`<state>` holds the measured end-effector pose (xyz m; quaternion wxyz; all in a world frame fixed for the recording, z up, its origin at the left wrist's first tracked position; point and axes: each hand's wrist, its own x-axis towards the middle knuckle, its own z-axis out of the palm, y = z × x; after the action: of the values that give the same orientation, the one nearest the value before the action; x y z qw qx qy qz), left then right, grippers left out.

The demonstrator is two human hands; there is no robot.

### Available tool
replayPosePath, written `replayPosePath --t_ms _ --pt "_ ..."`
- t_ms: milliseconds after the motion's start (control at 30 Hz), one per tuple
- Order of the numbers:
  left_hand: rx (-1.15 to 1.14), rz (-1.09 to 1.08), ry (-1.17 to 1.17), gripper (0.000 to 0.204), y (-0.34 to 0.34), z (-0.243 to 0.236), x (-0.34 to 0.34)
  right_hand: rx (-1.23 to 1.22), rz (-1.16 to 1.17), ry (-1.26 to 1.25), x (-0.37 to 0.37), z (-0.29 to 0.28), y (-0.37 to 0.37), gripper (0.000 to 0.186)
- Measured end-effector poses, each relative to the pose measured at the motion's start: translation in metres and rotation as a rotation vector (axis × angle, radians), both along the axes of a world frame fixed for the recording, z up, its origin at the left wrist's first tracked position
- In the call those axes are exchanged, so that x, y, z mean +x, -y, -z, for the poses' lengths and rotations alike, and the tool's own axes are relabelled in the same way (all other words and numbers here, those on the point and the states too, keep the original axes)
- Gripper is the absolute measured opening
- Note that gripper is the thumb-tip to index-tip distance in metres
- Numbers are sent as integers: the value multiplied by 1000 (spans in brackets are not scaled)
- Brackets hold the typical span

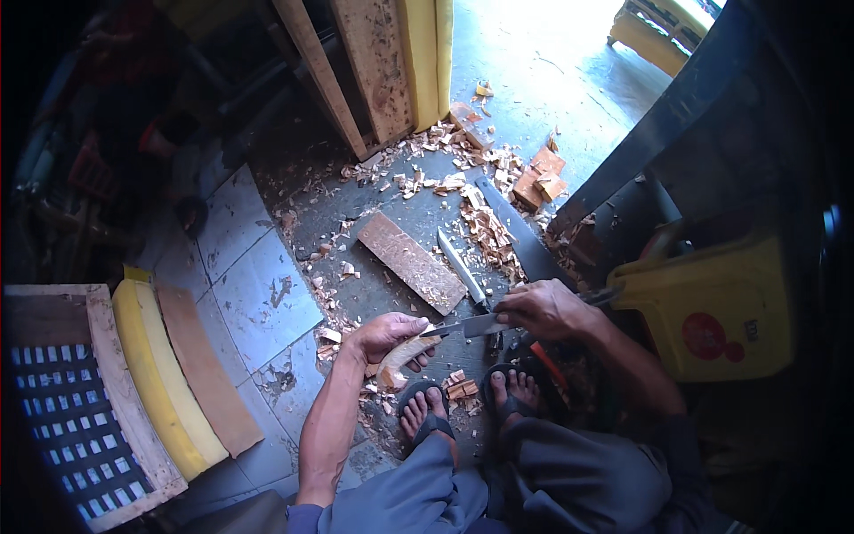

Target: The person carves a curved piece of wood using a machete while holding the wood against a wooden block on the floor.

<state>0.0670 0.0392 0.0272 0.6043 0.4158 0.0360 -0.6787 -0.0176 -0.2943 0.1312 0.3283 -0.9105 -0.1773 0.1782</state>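
My left hand (391, 336) is closed round a curved, pale piece of wood (400, 360), held above my left foot. My right hand (547, 309) is closed on a broad-bladed knife (485, 326). Its grey blade points left, and a narrow dark part reaches to the top of the wood beside my left fingers. Which end of the knife my right fingers grip is partly hidden. On the floor just beyond my hands lies a second knife (458, 265) with a pale blade and a dark handle. Left of it rests a flat wooden board (411, 262) sprinkled with chips.
Wood shavings (489, 227) litter the floor round a long dark flat bar (519, 227). Offcut blocks (540, 173) lie farther off. A yellow plastic container (712, 311) stands at the right. At the left are a wooden frame with woven straps (116, 374) and a yellow padded piece (165, 383).
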Motion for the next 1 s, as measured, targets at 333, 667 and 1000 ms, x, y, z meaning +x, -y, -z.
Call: replayPosePath --t_ms 333,667,1000 --pt "9 36 96 44 5 -21 -6 -144 -114 90 18 8 -15 34" --pt "-3 40 155 46 6 -34 -10 -144 -115 99 20 3 -20 33" --pt "-29 59 216 32 9 -34 -12 -146 -116 141 18 8 -16 32"
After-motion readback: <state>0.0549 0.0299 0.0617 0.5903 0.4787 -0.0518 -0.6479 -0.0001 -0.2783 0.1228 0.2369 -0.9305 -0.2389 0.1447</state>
